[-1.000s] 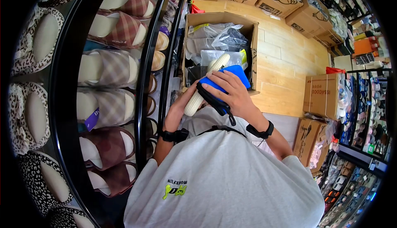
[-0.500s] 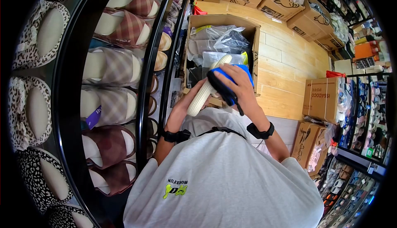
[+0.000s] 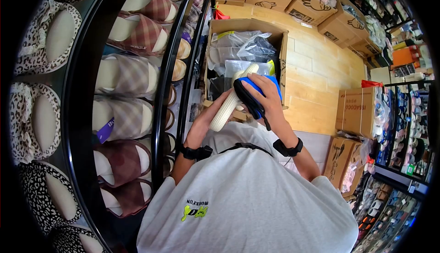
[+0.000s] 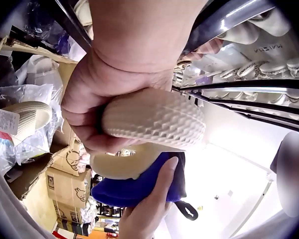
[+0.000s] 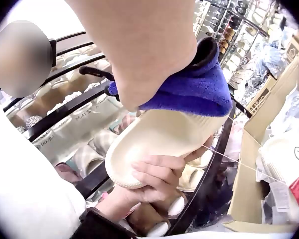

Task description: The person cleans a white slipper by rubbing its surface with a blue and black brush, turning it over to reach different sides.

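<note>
A cream slipper [image 3: 223, 113] with a dimpled sole edge is held by my left hand [image 3: 207, 118]. In the right wrist view, the left fingers [image 5: 157, 174] wrap over the slipper's footbed from its side. My right hand [image 3: 271, 106] grips a blue plush pad [image 3: 273, 82] with black trim and a black loop. The right thumb [image 4: 165, 177] lies along the pad in the left wrist view. There, the pad sits right at the slipper's upper. In the right wrist view the pad's plush face [image 5: 194, 94] overlaps the slipper's strap, hiding part of it.
An open carton [image 3: 284, 69] with bagged slippers stands just ahead. To the left rises a black-framed rack [image 3: 160, 76] with rows of slippers, including plaid slippers [image 3: 126, 74]. More cartons [image 3: 355, 108] and a stocked rack are at the right, beyond the wooden floor [image 3: 316, 97].
The right hand and pad have shifted slightly right and turned, exposing more of the slipper. The slipper has moved a little right with the left hand still holding it.
</note>
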A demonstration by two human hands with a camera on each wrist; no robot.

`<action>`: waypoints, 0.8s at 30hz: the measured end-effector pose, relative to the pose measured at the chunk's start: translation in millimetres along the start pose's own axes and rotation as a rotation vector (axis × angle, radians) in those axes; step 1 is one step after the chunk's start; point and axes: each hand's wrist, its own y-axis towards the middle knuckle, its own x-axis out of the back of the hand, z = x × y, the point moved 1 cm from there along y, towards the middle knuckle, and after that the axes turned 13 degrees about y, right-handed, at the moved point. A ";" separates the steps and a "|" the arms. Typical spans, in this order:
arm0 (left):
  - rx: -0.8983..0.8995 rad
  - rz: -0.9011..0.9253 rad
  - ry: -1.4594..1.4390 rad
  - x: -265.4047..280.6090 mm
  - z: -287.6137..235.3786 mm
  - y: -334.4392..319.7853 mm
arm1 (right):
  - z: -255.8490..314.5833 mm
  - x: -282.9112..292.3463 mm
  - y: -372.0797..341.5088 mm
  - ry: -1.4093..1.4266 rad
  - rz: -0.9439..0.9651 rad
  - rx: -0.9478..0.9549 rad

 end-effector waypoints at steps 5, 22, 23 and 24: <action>-0.201 -0.082 0.304 -24.4 -19.0 -44.4 | 16.7 4.0 -4.3 0.027 0.189 0.119; -0.554 0.350 -0.091 -29.7 -11.5 -7.6 | 15.2 8.6 -8.4 0.037 0.239 0.086; -0.429 0.911 -0.597 -13.8 6.3 10.8 | 12.4 11.7 -7.4 0.064 0.201 0.044; -0.455 0.063 -0.188 -55.6 -24.6 -59.4 | 9.5 13.9 -5.9 0.022 0.166 0.008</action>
